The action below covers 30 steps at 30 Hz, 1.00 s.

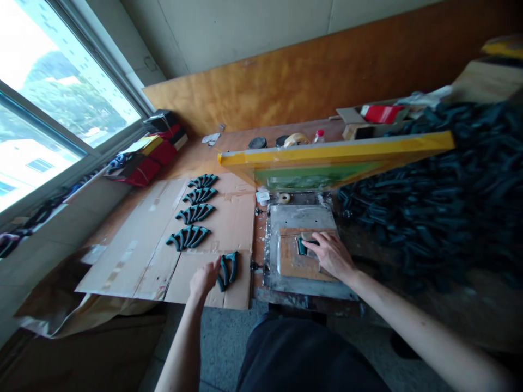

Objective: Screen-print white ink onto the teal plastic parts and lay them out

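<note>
On the cardboard sheet [143, 256], my left hand [205, 277] is closed at the left side of two dark green curved parts [229, 268]; its fingertips touch or pinch the nearer end of one. Above them lie several fanned rows of the same parts [190, 238]. My right hand [329, 253] reaches over a brown board [289, 261] on the grey metal plate [281, 218], its fingers closed on a small dark green part [302, 246]. The yellow-taped screen frame [335, 147] stands tilted up behind the plate.
A large heap of dark green parts [433, 201] fills the right side. Behind the frame are a tape roll [297, 140], a bottle with a red cap [319, 136] and a dark lid [257, 143]. Red boxes [143, 170] sit by the window at left.
</note>
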Tool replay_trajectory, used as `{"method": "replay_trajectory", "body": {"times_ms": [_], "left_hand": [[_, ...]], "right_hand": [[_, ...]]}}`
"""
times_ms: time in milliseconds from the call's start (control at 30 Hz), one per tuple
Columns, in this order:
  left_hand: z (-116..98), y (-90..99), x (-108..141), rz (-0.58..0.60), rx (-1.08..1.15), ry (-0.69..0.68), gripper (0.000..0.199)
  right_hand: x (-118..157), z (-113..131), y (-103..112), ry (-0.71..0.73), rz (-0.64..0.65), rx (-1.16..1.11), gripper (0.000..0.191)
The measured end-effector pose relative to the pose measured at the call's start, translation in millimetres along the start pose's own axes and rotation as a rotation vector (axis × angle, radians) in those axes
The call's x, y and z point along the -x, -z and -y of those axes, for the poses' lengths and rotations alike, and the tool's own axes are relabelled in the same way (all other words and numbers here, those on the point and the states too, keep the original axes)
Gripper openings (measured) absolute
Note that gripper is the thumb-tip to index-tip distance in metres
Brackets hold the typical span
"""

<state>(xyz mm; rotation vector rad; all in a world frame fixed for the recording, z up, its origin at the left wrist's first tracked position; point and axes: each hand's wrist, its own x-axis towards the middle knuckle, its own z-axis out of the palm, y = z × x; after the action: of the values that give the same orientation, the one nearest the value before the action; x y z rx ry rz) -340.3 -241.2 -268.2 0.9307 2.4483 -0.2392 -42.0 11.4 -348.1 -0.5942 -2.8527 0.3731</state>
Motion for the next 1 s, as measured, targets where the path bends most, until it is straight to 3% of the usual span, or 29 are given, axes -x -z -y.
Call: {"method": "replay_trajectory", "body": {"times_ms": [67, 133, 167, 200, 267, 333, 433, 533, 600, 667, 733, 833, 933, 1000], "left_hand": [[-28.0, 36.8, -15.4, -0.105, 0.175, -0.045, 0.066], [-70.2, 78.6, -29.7, -0.225, 0.416, -0.131, 0.078], [-93.6, 99.3, -35.0, -0.337, 0.801, -0.253, 0.077], [-116.3, 118.5, -38.2, -0.376, 1.115, -0.373, 0.078], [-152.1, 147.2, -37.9, -0.358, 1.407, -0.466, 0.079], [-167.1, 156.7, -28.8, -0.341, 1.478, -0.469, 0.077], [-151.7, 132.2, -6.0, -0.338, 1.388, -0.420, 0.075], [-121.1, 75.7, 12.2, -0.166, 1.261, -0.297, 0.068], [-107.6, 33.1, 14.8, -0.053, 1.207, -0.219, 0.065], [-101.6, -4.6, 9.4, -0.044, 1.149, -0.171, 0.071], [-99.7, -32.2, -0.6, -0.074, 1.067, -0.142, 0.073], [-97.2, -53.3, -14.2, -0.086, 0.975, -0.130, 0.066], [-93.4, -59.4, -20.0, -0.063, 0.956, -0.126, 0.060], [-91.7, -60.2, -20.5, -0.045, 0.972, -0.130, 0.058]], "right_hand": [[-3.9, -0.9, -2.1, 0.001, -0.015, -0.027, 0.038], [-7.7, 3.1, -6.7, 0.069, -0.008, -0.083, 0.043], [-8.8, 6.7, -9.5, 0.120, 0.009, -0.108, 0.050], [-8.9, 10.4, -11.9, 0.171, 0.034, -0.129, 0.056], [-4.9, 14.3, -12.7, 0.256, 0.099, -0.181, 0.059], [3.7, 7.4, -4.4, 0.291, 0.147, -0.260, 0.046], [16.1, -25.5, 24.2, 0.089, 0.016, -0.323, 0.031], [10.2, -59.7, 55.1, -0.204, -0.203, -0.292, 0.039], [-9.1, -65.4, 67.2, -0.264, -0.301, -0.254, 0.042], [-36.6, -55.2, 70.8, -0.241, -0.333, -0.161, 0.054], [-63.1, -36.8, 68.2, -0.165, -0.244, -0.041, 0.062], [-80.6, -13.4, 58.6, -0.124, -0.011, 0.033, 0.032], [-61.2, -3.2, 49.2, -0.072, 0.099, 0.014, 0.005], [-37.1, -1.9, 48.2, 0.072, 0.096, -0.014, 0.016]]}}
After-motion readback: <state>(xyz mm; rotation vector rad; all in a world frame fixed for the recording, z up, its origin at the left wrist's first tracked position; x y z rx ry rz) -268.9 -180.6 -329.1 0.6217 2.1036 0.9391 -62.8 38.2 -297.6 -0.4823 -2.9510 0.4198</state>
